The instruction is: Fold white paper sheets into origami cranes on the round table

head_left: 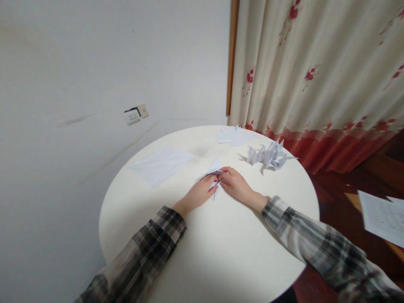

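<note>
Head view: hands [202, 190] partly hide folded paper [215, 165].

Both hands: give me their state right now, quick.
Left hand: partly closed, holding the folded white paper.
Right hand: partly closed, fingers bent, holding the same paper.

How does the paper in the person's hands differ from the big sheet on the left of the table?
The paper in the hands is folded, with pointed tips showing; the big sheet is spread out. The paper in the hands looks smaller in outline than the big sheet. Both hands touch the former, while the latter lies untouched on the table. Both are white.
</note>
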Demonstrator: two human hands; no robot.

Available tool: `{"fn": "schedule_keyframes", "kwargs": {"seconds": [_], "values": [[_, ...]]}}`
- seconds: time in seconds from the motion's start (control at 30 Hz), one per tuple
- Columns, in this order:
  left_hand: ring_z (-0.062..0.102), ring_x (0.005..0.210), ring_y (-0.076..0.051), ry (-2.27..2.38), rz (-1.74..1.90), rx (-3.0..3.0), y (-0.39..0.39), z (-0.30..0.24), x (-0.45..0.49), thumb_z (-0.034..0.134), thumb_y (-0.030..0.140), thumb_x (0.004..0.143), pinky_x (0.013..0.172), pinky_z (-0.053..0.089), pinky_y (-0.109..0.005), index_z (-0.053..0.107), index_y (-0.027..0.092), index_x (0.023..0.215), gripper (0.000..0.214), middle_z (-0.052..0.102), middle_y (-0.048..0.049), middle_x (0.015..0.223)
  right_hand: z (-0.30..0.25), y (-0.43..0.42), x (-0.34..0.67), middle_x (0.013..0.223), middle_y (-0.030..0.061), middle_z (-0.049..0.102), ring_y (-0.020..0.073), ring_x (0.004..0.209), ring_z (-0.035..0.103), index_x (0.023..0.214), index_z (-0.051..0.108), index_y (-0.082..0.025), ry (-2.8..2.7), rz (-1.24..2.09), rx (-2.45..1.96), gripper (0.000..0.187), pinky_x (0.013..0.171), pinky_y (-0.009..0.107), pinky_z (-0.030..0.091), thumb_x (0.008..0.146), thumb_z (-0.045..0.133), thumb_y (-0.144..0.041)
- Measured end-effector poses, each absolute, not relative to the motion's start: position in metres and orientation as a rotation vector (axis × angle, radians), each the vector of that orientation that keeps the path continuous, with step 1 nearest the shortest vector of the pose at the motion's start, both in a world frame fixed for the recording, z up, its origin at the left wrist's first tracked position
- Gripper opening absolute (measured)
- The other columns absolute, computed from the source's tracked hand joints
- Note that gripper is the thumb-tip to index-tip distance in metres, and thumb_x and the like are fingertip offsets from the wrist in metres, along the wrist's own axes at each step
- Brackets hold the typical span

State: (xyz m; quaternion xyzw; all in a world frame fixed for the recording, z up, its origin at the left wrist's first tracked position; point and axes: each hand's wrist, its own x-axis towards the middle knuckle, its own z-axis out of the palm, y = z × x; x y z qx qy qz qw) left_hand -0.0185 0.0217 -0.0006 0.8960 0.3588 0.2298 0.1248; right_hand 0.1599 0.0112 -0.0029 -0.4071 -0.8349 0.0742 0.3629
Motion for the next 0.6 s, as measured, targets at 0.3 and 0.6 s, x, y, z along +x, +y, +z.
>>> {"fn": "schedule_keyframes", "kwargs": {"seconds": [0.3, 0.6], "values": [[0.052, 0.105, -0.02, 1.057, 0.656, 2.625, 0.0213, -0.0002, -0.0183, 0.041, 0.021, 0.085, 0.093, 0.041, -0.038, 0.049, 0.018, 0.103, 0.02, 0.058, -0.008, 0.111, -0.0028, 0.0112, 0.1607, 0.109, 0.0079, 0.053, 0.0182, 0.1, 0.049, 0.088, 0.059, -0.019, -2.151, 0.206, -1.037, 0.017, 0.087, 0.036, 0.041, 0.076, 0.052, -0.01], [0.051, 0.108, -0.021, 1.067, 0.668, 2.653, 0.0229, -0.0033, -0.0189, 0.041, 0.021, 0.085, 0.095, 0.04, -0.038, 0.048, 0.017, 0.106, 0.023, 0.057, -0.0096, 0.112, 0.0019, 0.0076, 0.1594, 0.112, 0.0087, 0.05, 0.0197, 0.105, 0.047, 0.091, 0.059, -0.019, -2.15, 0.232, -0.981, 0.022, 0.091, 0.038, 0.04, 0.073, 0.053, -0.008]]}}
